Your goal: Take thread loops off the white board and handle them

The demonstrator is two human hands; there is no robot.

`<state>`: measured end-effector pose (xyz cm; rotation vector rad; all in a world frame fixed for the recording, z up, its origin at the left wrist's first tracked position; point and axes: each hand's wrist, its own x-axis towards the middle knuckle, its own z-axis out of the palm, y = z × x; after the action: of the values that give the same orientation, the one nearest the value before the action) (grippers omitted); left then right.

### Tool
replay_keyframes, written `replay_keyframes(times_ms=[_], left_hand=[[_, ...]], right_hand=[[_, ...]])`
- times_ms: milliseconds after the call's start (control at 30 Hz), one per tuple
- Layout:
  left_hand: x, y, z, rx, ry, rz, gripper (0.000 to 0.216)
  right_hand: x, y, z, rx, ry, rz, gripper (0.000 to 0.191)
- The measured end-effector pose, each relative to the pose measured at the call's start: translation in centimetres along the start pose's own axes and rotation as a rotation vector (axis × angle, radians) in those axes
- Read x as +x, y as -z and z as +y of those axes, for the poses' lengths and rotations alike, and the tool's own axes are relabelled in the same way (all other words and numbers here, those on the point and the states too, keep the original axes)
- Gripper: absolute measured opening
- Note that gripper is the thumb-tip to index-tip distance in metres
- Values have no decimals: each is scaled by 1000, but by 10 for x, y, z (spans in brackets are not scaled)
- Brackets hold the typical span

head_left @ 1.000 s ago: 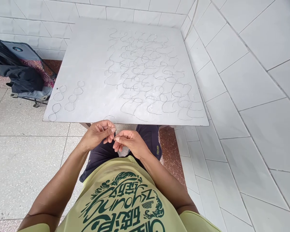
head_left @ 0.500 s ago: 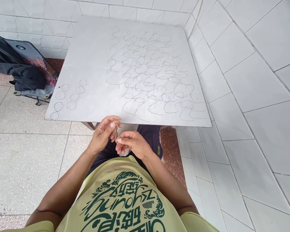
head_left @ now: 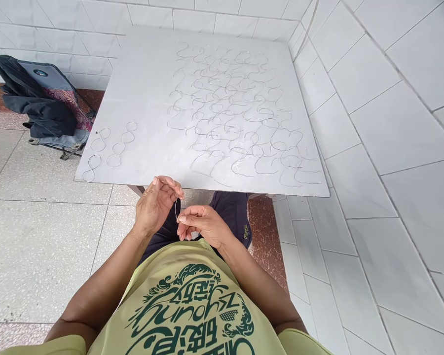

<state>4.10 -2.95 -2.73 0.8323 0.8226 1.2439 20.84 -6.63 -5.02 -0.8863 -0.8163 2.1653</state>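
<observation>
My left hand [head_left: 156, 204] and my right hand [head_left: 202, 224] meet just below the near edge of a white board [head_left: 148, 98]. Both pinch one thin piece of wire [head_left: 176, 207] that runs between the fingertips, the left hand curled over its upper end and the right hand gripping the lower end. On the board's right half lie several S-shaped bent wires [head_left: 237, 113] in rows. Near the board's left front corner lie several figure-eight wire loops [head_left: 109, 145].
The board rests on a low table close to a white tiled wall [head_left: 385, 123] on the right. A folded chair with dark clothes [head_left: 44, 106] stands on the tiled floor at the left. My knees in dark shorts [head_left: 229, 212] are under the board's edge.
My left hand has turned, bending the wire from a round loop above the fingers into a short curve between both hands. The view has shifted slightly.
</observation>
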Motion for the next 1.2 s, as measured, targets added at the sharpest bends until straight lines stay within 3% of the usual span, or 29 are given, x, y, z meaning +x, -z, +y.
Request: replay_keyframes(times_ms=[267,367,567,867,1033,1200], left_hand=[[1,4,-9,-5,-62,104,46],[0,4,-8,-17,-64,84,49],[-4,8,4,-54,82,-62,100],[-8,17,1,36,114,-15,59],[-6,16,1,74,46,30,53],[-5,20,3,128,25,29,53]], right_hand=[[2,-3,4,2,-15,-16,35],[3,-4,3,2,8,-5,33],[4,-5,-8,-28,51,8,33],[8,-4,-7,-18,111,14,32],[6,-1,-4,52,164,-33,40],[1,-3,-5,30,206,21,42]])
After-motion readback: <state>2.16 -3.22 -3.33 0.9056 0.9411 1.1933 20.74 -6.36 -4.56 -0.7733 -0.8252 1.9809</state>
